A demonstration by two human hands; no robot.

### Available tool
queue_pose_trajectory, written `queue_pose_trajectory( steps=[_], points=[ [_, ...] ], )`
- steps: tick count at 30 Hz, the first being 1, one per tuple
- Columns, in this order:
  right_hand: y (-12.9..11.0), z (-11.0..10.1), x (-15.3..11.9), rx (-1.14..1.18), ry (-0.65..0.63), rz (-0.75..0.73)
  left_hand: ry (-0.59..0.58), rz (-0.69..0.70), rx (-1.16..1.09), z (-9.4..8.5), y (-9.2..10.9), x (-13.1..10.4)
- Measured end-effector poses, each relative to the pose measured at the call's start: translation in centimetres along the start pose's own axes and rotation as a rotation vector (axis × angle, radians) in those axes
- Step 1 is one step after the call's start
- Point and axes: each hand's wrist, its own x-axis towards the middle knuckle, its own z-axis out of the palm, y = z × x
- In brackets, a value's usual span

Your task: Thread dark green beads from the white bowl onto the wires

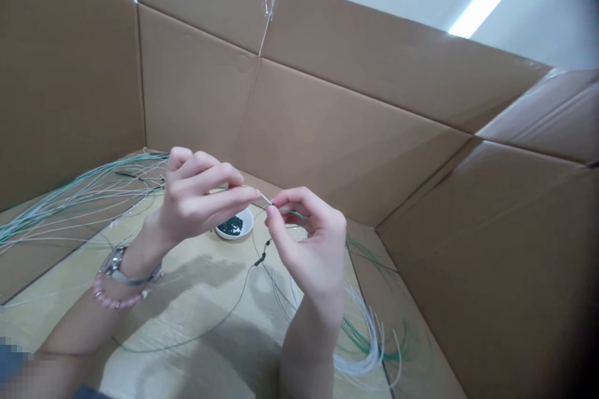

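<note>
My left hand (201, 196), with a watch (133, 265) and a pink bead bracelet (116, 299) at its wrist, pinches one end of a thin white wire (265, 199). Close by on the right, my right hand (306, 237) pinches the same wire between thumb and index finger. A green strand (294, 214) shows within the curled fingers of my right hand. Behind and below the hands sits a small white bowl (248, 222) holding small dark green pieces (230, 225). A thin cord with black parts (260, 259) hangs or lies below my right hand.
Long green and white wires (84, 190) lie in a bundle at the left. A looped bundle of white and green wires (369, 349) lies at the lower right. Cardboard walls (327, 131) stand around the pale table surface (196, 318).
</note>
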Motion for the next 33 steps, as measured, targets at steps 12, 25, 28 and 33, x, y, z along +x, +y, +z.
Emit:
queue_pose_trajectory(
  steps=[12, 25, 28, 33],
  points=[
    [-0.4, -0.1, -0.2, -0.198, 0.130, -0.083, 0.022, -0.062, 0.118, -1.6, -2.7, -0.2],
    [-0.4, -0.1, -0.2, -0.134, -0.018, -0.148, -0.491, -0.111, -0.566, -1.1, -0.9, 0.7],
    [0.0, 0.1, 0.1, -0.121, -0.079, -0.091, -0.475, -0.218, -0.640, -1.0, -1.0, 0.8],
    [0.9, -0.2, 0.7, 0.077, -0.241, 0.022, -0.449, -0.418, -0.631, -1.3, -1.0, 1.0]
  ],
)
